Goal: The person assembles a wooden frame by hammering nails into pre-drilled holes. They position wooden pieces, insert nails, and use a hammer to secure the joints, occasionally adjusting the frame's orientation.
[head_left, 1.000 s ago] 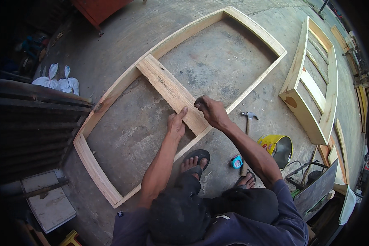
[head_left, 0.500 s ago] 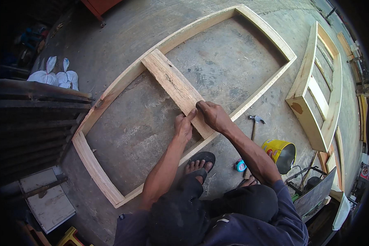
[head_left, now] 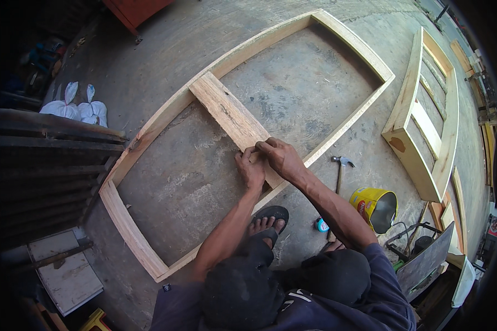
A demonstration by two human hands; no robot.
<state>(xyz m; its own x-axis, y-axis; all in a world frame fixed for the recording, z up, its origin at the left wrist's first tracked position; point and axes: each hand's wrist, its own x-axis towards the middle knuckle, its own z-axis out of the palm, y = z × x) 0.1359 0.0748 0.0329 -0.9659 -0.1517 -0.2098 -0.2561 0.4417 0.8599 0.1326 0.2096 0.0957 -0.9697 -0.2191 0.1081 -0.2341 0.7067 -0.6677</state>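
Note:
A wide wooden board (head_left: pixel 226 110) spans a large rectangular wooden frame (head_left: pixel 165 118) lying on the concrete floor. Over the near part of this board my two hands meet, fingertips close together. My left hand (head_left: pixel 252 170) is closed at the board's left edge, thumb and forefinger bent together on top. Above the board, my right hand (head_left: pixel 284 160) is closed in a pinch. Whatever the fingers hold is hidden or too small to name.
Right of my right forearm lie a claw hammer (head_left: pixel 341 171), a blue tape measure (head_left: pixel 321 224) and a yellow bucket (head_left: pixel 364 207) on its side. A second wooden frame (head_left: pixel 450 127) stands far right. White sacks (head_left: pixel 63 107) and a dark slatted structure (head_left: pixel 49 149) are left.
My left hand has shifted up along the board's edge toward my right hand, and its thumb has bent in. My right hand has turned slightly, fingertips now nearer the left thumb.

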